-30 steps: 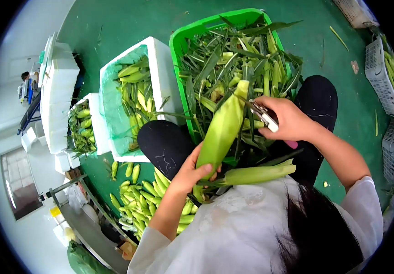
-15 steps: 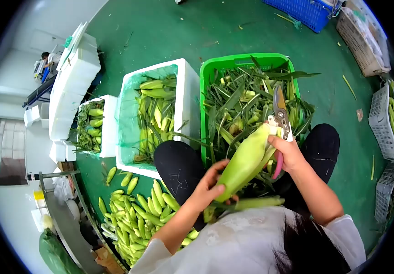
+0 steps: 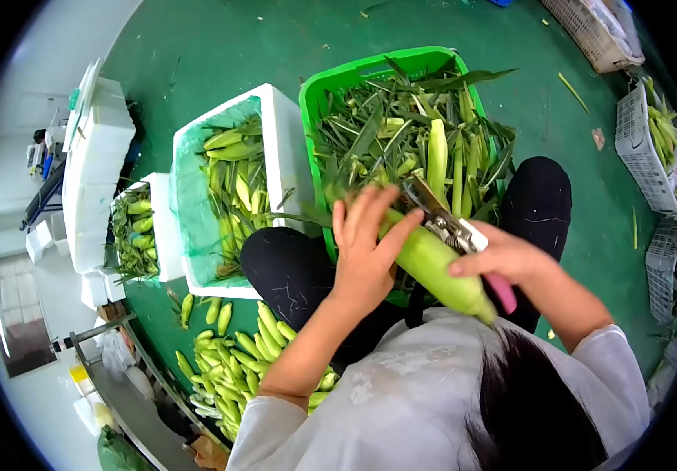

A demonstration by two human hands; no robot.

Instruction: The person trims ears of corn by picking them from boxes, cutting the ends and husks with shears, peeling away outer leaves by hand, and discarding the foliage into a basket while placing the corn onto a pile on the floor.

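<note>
An ear of corn [image 3: 444, 271] in its green husk lies slantwise before my body, its narrow end toward my shirt. My right hand [image 3: 507, 255] grips pruning shears [image 3: 450, 228] with a pink handle, and its thumb presses on the husk. The shears' blades point up and left along the corn. At the corn's far end is my left hand [image 3: 371, 247], thumb across the husk and fingers spread over the end; the fingertips are slightly blurred. Beneath both hands stands a green crate [image 3: 311, 125] heaped with cut leaves and husks [image 3: 378, 133].
Left of the crate, a white foam box [image 3: 283, 149] holds corn, with a smaller foam box [image 3: 167, 235] beyond it. Husked ears [image 3: 232, 369] are piled on the floor at lower left, beside a metal-framed table [image 3: 131, 408]. Plastic baskets [image 3: 629, 141] line the right side.
The corn has been turned so its other end faces my body. My left hand has moved from its near end up to its far end. The shears now point up-left, and the view has shifted.
</note>
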